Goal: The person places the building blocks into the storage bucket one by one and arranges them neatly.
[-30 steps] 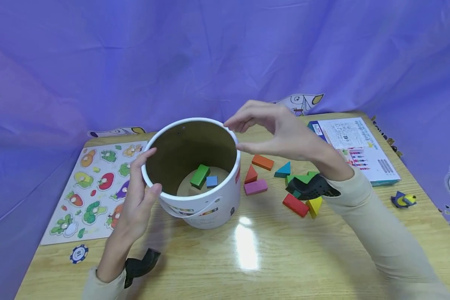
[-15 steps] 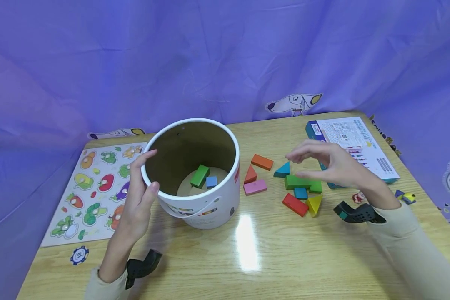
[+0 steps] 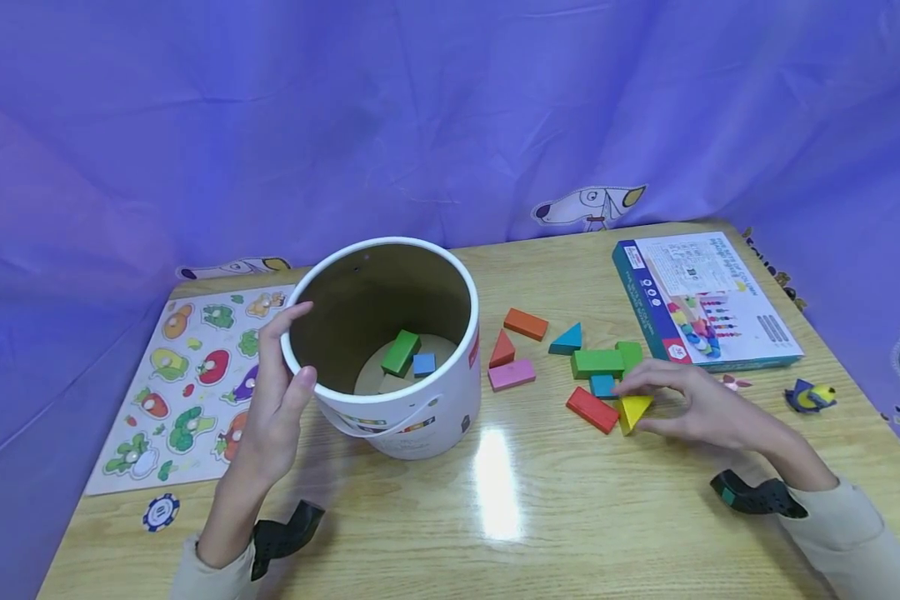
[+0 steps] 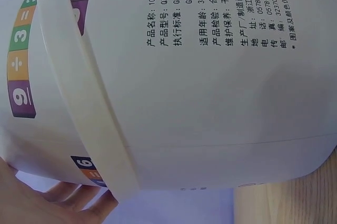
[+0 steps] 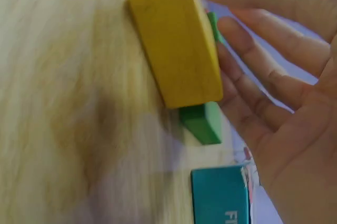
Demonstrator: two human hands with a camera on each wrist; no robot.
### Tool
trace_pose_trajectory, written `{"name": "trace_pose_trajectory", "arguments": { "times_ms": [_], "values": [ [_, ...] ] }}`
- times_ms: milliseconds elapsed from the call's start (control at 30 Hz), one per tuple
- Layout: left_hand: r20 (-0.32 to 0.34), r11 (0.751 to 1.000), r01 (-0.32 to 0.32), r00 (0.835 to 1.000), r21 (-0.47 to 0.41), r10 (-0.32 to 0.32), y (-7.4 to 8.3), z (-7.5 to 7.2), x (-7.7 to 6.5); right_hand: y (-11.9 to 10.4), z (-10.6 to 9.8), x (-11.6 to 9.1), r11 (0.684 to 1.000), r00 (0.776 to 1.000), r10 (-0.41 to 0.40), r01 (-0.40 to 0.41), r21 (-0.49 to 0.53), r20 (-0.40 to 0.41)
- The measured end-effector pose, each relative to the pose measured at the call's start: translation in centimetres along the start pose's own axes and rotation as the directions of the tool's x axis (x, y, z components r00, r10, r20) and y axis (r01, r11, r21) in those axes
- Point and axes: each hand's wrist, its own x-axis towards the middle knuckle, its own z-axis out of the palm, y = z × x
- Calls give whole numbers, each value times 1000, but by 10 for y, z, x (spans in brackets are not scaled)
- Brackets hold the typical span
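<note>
A white bucket (image 3: 427,425) with a handle stands upright on the table, a green block (image 3: 401,353) and a blue block (image 3: 423,364) among those inside. My left hand (image 3: 270,408) holds its left rim, thumb in front, a fingertip over the edge. In the left wrist view its fingers lie along the printed bucket wall (image 4: 210,113). My right hand (image 3: 708,412) is at a yellow triangular block (image 3: 633,410), thumb and fingers on either side. The right wrist view shows this yellow block (image 5: 179,45) close to the thumb and fingertips; whether it is off the table is unclear.
Several blocks lie right of the bucket, including red (image 3: 592,409), pink (image 3: 512,375), orange (image 3: 526,323) and green (image 3: 596,363) ones. A flat box (image 3: 708,300) lies at back right, a small toy figure (image 3: 810,396) beyond. Left are a vegetable puzzle board (image 3: 165,425) and a chip (image 3: 161,512).
My right hand has come from the bucket's right rim, over to the right and down to the yellow block, which has shifted slightly. My left hand stays at the bucket.
</note>
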Motion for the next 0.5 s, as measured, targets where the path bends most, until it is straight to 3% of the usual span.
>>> {"name": "trace_pose_trajectory", "arguments": {
  "times_ms": [500],
  "values": [
    [0,1000,21,1000,24,-21,1,0,0,6,11,-5,981,988,152,-151,-121,-4]
  ]
}}
